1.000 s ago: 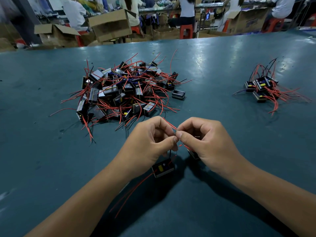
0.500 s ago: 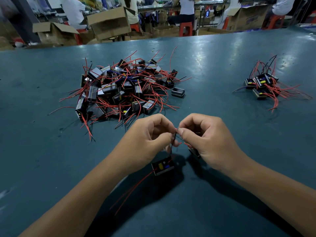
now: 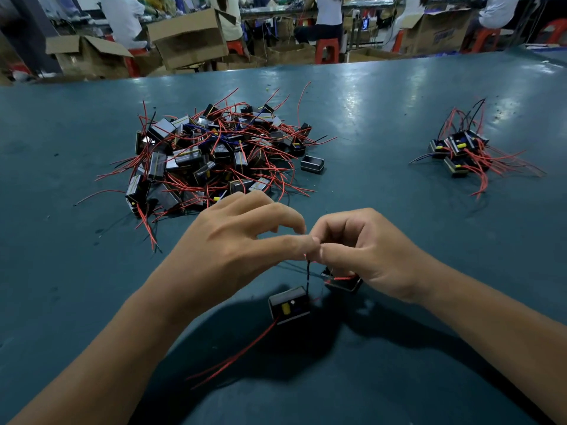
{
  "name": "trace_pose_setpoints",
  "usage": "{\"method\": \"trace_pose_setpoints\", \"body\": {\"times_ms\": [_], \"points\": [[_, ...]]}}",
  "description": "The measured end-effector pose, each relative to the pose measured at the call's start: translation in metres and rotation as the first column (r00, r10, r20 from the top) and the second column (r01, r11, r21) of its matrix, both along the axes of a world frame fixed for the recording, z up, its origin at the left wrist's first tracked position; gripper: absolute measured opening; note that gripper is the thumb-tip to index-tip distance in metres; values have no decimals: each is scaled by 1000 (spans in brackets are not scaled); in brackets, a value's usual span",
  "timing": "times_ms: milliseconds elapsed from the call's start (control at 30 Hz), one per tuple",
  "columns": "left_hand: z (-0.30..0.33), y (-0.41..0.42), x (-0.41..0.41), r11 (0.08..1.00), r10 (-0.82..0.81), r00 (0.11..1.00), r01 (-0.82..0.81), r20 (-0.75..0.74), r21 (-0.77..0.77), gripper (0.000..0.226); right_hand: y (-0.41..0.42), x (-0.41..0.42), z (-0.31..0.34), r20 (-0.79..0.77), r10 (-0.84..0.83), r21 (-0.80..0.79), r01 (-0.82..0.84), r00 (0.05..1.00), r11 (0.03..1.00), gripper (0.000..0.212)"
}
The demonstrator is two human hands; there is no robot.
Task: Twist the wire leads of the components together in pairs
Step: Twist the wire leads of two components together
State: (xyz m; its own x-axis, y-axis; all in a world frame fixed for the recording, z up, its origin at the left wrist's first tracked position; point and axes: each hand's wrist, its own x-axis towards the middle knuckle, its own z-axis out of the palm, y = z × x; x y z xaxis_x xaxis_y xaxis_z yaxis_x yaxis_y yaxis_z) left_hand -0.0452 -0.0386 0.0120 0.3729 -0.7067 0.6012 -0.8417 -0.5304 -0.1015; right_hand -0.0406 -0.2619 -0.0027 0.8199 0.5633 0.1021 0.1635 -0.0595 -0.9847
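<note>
My left hand and right hand meet fingertip to fingertip above the tabletop. Each grip is closed in a pinch on the dark wire lead between thumb and forefinger; my other left fingers are spread loose. The lead runs down to a small black component hanging just below, its red wires trailing toward me. A second component sits under my right palm. A big pile of components lies ahead left, a small pile far right.
</note>
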Motion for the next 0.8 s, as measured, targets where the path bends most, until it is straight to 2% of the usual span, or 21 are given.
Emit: {"method": "trace_pose_setpoints", "body": {"times_ms": [133, 333, 467, 533, 600, 667, 733, 800], "points": [[2, 1, -1, 1000, 4, 999, -4, -46, 1, 18, 1, -1, -1, 1, 39, -16, -39, 999, 999, 14], [1, -1, 2, 998, 58, 996, -59, -67, -13, 16, 3, 0, -2, -6, -60, 7, 60, 998, 998, 11], [-1, -2, 1, 994, 69, 995, -76, -78, -83, 16, 4, 0, -3, 18, -118, -22, 119, 993, 993, 23], [-2, -6, -2, 977, 85, 979, -118, -183, -178, 18, 5, -1, -4, 19, -162, -26, 162, 987, 986, 22], [-6, -13, -8, 928, 51, 889, -210, -454, -307, 28, 7, -1, -4, 13, -211, -12, 211, 977, 977, 20], [-11, -21, -9, 895, -19, 730, -293, -683, -338, 33, 8, -1, -6, 18, -266, -12, 266, 964, 964, 19], [-18, -26, -8, 872, -76, 620, -338, -781, -353, 30, 9, -1, -7, 36, -303, -26, 304, 952, 952, 19], [-21, -26, -6, 835, -127, 568, -381, -813, -397, 25, 10, -1, -9, 42, -324, -26, 325, 945, 945, 20]]}}
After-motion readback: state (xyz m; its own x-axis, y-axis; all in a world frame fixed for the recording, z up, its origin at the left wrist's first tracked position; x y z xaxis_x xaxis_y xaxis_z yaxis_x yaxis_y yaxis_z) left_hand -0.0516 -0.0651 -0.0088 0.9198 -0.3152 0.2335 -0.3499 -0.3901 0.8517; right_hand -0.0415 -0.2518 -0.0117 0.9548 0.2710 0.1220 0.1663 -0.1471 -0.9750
